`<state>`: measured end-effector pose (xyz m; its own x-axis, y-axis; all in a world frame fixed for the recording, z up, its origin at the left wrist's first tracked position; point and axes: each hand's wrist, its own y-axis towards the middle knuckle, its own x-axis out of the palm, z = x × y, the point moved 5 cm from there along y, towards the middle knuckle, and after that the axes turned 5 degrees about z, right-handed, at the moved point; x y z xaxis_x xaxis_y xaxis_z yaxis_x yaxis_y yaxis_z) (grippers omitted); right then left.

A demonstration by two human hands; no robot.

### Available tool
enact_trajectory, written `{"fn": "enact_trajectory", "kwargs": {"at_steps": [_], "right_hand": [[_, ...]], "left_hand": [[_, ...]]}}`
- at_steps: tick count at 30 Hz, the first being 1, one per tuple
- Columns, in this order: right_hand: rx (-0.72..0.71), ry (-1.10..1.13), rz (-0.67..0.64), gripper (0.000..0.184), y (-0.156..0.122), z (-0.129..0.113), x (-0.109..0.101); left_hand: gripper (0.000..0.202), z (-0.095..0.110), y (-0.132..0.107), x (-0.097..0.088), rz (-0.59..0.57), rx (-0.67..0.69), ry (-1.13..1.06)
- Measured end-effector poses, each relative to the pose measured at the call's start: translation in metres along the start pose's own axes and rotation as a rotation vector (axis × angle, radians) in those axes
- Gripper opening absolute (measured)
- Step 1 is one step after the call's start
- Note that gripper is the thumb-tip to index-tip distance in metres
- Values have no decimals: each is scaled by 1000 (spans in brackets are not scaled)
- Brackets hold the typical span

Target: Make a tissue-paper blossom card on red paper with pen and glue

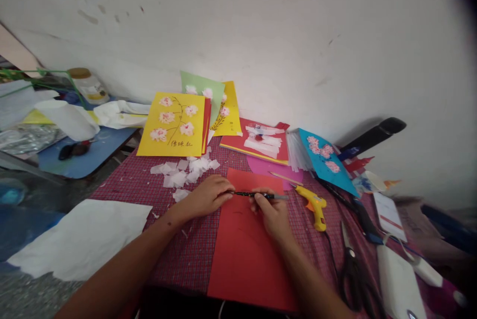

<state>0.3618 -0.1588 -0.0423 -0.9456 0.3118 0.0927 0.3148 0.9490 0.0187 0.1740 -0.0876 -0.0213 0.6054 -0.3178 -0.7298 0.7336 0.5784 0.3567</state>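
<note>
My right hand [274, 214] is closed around a dark pen [244, 194], which lies almost level across the upper part of a red sheet of card [246, 254]. The fingers of my left hand [212, 194] pinch the pen's left end; whether a cap is there I cannot make out. A few faint dark marks show on the card below the pen. To the left of my left hand lie torn scraps of white paper [177, 178]. A pencil [285, 178] and a yellow hot glue gun [315, 205] lie to the right of the card.
Yellow cards with paper flowers [164, 142] lean by the wall. A blue flower card [316, 160] stands at right. Black-handled scissors [354, 274] and a white power strip [400, 279] lie front right. White paper [89, 239] hangs over the table's left edge.
</note>
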Motion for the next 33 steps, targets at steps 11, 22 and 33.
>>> {"fn": "enact_trajectory", "kwargs": {"at_steps": [11, 22, 33], "right_hand": [[36, 33, -36, 31, -18, 2, 13], [-134, -7, 156, 38, 2, -38, -21], [-108, -1320, 75, 22, 72, -66, -158]], "left_hand": [[20, 16, -13, 9, 85, 60, -42], [34, 13, -1, 10, 97, -10, -12], [26, -8, 0, -1, 151, 66, 171]]}}
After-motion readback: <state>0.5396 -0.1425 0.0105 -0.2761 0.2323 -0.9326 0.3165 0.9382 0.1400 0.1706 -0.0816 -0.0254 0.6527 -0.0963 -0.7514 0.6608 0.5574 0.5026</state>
